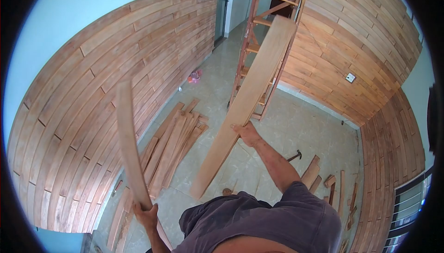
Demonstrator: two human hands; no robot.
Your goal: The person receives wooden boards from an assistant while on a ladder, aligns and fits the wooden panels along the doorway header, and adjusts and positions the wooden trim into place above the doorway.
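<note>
Right hand [247,134] grips a plank [256,82], long axis slanting forward and right.

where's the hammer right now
In the head view, the hammer lies on the floor right of centre, just right of the person's right forearm and above some short boards.

This is an indoor building site, shown by plank-clad walls [99,70], a ladder [252,48], a hammer [297,155] and loose boards [169,145].
</note>
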